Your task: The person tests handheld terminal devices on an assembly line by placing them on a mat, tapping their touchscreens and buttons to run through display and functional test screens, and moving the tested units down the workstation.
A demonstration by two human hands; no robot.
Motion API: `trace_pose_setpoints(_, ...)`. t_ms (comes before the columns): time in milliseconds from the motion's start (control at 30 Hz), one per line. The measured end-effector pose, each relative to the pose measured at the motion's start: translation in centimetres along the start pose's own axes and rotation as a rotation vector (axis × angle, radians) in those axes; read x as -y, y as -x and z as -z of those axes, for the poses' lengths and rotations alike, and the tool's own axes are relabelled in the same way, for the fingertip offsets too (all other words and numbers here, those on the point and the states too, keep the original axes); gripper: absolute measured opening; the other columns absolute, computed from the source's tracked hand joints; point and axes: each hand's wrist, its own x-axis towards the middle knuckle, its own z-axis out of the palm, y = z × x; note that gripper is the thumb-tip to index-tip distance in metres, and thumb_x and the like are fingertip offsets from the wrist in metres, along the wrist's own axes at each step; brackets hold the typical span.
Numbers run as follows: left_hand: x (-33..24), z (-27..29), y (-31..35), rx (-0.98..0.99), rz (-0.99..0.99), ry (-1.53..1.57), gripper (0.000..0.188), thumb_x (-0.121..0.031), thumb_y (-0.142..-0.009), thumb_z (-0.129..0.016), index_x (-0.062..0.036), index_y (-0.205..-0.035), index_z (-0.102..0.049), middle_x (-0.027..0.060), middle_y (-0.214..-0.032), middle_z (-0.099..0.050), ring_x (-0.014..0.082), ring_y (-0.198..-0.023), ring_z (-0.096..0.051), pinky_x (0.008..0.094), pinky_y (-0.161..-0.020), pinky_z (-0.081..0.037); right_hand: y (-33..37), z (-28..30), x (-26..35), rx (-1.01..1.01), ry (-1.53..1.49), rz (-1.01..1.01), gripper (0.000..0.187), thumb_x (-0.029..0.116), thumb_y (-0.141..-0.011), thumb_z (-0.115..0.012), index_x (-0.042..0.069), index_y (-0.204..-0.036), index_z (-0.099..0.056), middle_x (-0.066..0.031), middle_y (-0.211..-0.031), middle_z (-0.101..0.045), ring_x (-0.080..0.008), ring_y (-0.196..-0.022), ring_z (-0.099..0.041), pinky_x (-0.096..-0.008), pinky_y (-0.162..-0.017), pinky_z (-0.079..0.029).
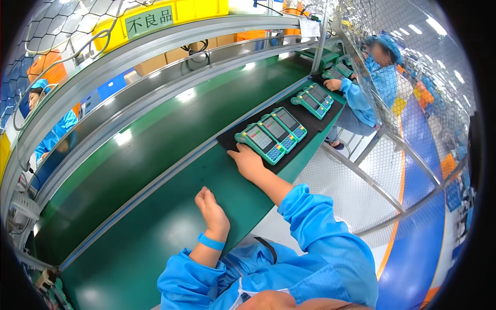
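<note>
Several green-cased handheld terminals [262,141] with grey screens and blue keypads lie in groups on a black mat [225,138]. My right hand [249,163] rests at the near left side of the closest terminal, its fingers stretched out and the fingertips against or just beside the casing. The far side of those fingers is partly hidden. Lower down, my left hand [211,211] hovers or rests over the green bench [170,227] near its front edge, fingers extended close together with nothing seen in them. A blue band [211,242] circles that wrist.
A metal rail [155,185] divides the bench from a green conveyor belt [155,139]. Across the belt, a person in blue [57,129] sits. Another person [380,77] at the right reaches toward further terminals [338,71]. A yellow bin [191,9] stands above; wire mesh [382,175] borders the right.
</note>
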Motion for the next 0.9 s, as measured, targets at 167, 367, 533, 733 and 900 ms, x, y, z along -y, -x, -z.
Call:
trace_pose_setpoints(167, -2.2, 2.6, 0.6, -0.016, 0.040, 0.017, 0.031, -0.024, -0.105, -0.048, -0.0011, -0.127, -0.046, 0.0103, -0.127, -0.050, 0.0161, -0.119, -0.048, 0.0291, -0.108, -0.038, 0.4, 0.0, -0.1, -0.083, 0.053, 0.076, 0.037, 0.009, -0.089, -0.054, 0.016, -0.124, -0.067, -0.0184, -0.134, -0.056, -0.0349, -0.130, -0.051, -0.0415, -0.103, -0.047)
trace_pose_setpoints(367, -3.4, 5.6, 0.2, -0.004, -0.030, -0.105, 0.038, -0.025, -0.105, -0.045, 0.0035, -0.131, -0.044, 0.0140, -0.132, -0.047, 0.0224, -0.121, -0.046, 0.0337, -0.107, -0.036, 0.7, 1.3, -0.1, -0.088, 0.051, 0.158, 0.038, 0.005, -0.087, -0.055, 0.015, -0.122, -0.066, -0.0153, -0.125, -0.058, -0.0337, -0.124, -0.053, -0.0411, -0.099, -0.049)
trace_pose_setpoints(533, -5.2, 7.9, 0.1, -0.014, 0.000, -0.100, 0.037, -0.024, -0.105, -0.046, 0.0044, -0.129, -0.045, 0.0155, -0.133, -0.047, 0.0249, -0.123, -0.046, 0.0356, -0.108, -0.035, 0.7, 1.5, -0.6, -0.067, 0.084, 0.194, 0.043, 0.001, -0.085, -0.055, 0.015, -0.124, -0.066, -0.0155, -0.128, -0.059, -0.0347, -0.122, -0.055, -0.0420, -0.100, -0.047)
trace_pose_setpoints(733, -7.2, 10.5, 0.3, -0.011, -0.137, -0.263, 0.033, -0.020, -0.101, -0.052, 0.0021, -0.125, -0.048, 0.0146, -0.120, -0.052, 0.0245, -0.113, -0.051, 0.0357, -0.103, -0.040, 0.6, 2.7, -1.8, 0.061, 0.193, 0.185, 0.042, 0.010, -0.089, -0.056, 0.016, -0.130, -0.063, -0.0167, -0.134, -0.058, -0.0355, -0.123, -0.056, -0.0419, -0.100, -0.049)
trace_pose_setpoints(900, -5.6, 10.5, 0.0, 0.041, -0.227, -0.380, 0.037, -0.014, -0.096, -0.057, 0.0036, -0.127, -0.046, 0.0171, -0.123, -0.052, 0.0268, -0.116, -0.052, 0.0378, -0.104, -0.041, -0.6, 1.6, 2.4, -0.037, 0.430, 0.349, 0.035, 0.010, -0.083, -0.058, 0.009, -0.118, -0.064, -0.0181, -0.128, -0.059, -0.0353, -0.118, -0.058, -0.0441, -0.099, -0.048)
